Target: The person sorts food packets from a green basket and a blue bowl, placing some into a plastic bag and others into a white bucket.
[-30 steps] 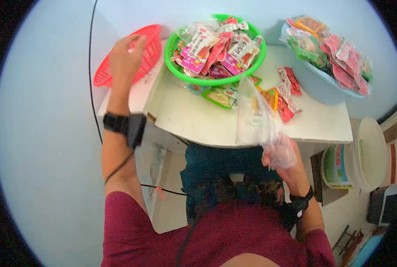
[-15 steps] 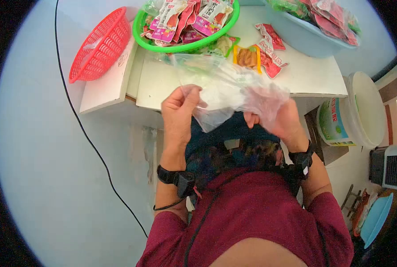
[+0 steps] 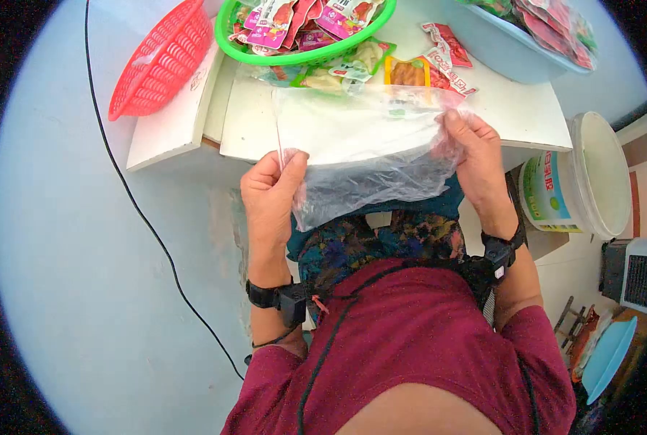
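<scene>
Clear plastic bag (image 3: 360, 156) is spreading wide, no longer bunched — left hand (image 3: 269, 199) and right hand (image 3: 476, 156) are each pinching a side edge, holding it taut over the bench (image 3: 515, 112)

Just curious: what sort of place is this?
Likely a small snack-packing spot: snack packets fill a green basket and blue basin on a white table; the left hand and right hand hold a clear plastic bag.
</scene>
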Tool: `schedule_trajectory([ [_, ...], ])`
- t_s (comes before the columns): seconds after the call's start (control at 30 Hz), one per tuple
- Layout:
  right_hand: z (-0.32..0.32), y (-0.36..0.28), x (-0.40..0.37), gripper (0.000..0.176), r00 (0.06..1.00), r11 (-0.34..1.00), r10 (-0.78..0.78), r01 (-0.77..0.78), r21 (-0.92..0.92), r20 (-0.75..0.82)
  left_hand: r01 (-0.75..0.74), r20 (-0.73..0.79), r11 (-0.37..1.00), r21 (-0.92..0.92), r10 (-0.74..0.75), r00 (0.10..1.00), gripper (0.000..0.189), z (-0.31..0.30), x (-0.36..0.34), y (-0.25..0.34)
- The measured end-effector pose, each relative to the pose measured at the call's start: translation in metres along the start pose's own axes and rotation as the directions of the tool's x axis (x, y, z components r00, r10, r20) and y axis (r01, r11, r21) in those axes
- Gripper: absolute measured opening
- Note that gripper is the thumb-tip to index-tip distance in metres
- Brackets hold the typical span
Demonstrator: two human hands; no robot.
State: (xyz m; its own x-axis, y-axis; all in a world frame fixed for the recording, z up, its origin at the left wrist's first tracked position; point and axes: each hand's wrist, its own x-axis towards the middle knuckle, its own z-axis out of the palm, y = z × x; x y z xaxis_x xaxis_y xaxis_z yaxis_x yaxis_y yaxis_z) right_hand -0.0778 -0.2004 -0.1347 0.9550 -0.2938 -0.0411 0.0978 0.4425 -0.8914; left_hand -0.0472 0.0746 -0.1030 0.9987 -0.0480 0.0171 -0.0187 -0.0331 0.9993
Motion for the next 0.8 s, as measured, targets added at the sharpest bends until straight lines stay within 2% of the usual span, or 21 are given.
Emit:
schedule_trajectory([
  [0.03,0.0,-0.003,0.0,0.02,0.999,0.999,-0.042,0.042,0.001,0.02,0.004,0.025,1.0,-0.029,-0.003,1.0,0.017,-0.001,-0.002,0.0],
  [0.17,0.001,-0.001,-0.002,0.022,1.0,1.0,0.008,-0.008,0.0,-0.021,0.071,0.084,0.976,-0.206,-0.054,0.995,0.019,-0.008,-0.005,-0.001],
  [0.27,-0.001,0.003,-0.001,0.022,0.999,1.0,-0.006,0.007,0.021,-0.04,0.085,0.08,0.965,-0.247,-0.067,0.995,0.021,-0.009,-0.005,0.001],
  [0.33,0.005,0.001,-0.006,0.023,0.997,0.998,-0.007,0.011,0.055,-0.074,0.085,0.037,0.962,-0.261,-0.079,0.996,0.02,-0.009,-0.006,0.001],
  [0.4,0.017,0.005,-0.015,0.021,0.996,0.989,0.062,-0.053,0.137,-0.066,0.055,-0.018,0.963,-0.264,-0.062,0.998,0.019,-0.007,-0.005,-0.001],
  [0.47,0.016,0.011,-0.022,0.019,0.996,0.991,0.081,-0.076,0.11,-0.037,-0.003,-0.086,0.968,-0.253,-0.019,0.996,0.018,-0.005,-0.002,-0.005],
  [0.53,0.003,0.02,-0.023,0.017,0.998,0.998,0.06,-0.059,-0.027,0.016,-0.029,-0.087,0.975,-0.22,0.01,0.996,0.017,-0.005,-0.003,-0.005],
  [0.67,-0.006,0.017,-0.018,0.013,1.0,0.998,0.008,-0.01,-0.067,-0.03,-0.037,-0.119,0.984,-0.176,0.016,0.993,0.016,-0.001,-0.01,0.002],
  [0.77,0.011,0.014,-0.016,0.012,0.98,0.977,-0.162,0.143,-0.157,-0.117,-0.088,-0.207,0.979,-0.186,0.049,0.977,0.015,-0.006,-0.011,0.003],
  [0.8,0.011,0.014,-0.013,0.012,0.969,0.961,-0.207,0.176,-0.212,-0.134,-0.144,-0.253,0.982,-0.122,0.109,0.961,0.014,-0.009,-0.013,0.008],
])
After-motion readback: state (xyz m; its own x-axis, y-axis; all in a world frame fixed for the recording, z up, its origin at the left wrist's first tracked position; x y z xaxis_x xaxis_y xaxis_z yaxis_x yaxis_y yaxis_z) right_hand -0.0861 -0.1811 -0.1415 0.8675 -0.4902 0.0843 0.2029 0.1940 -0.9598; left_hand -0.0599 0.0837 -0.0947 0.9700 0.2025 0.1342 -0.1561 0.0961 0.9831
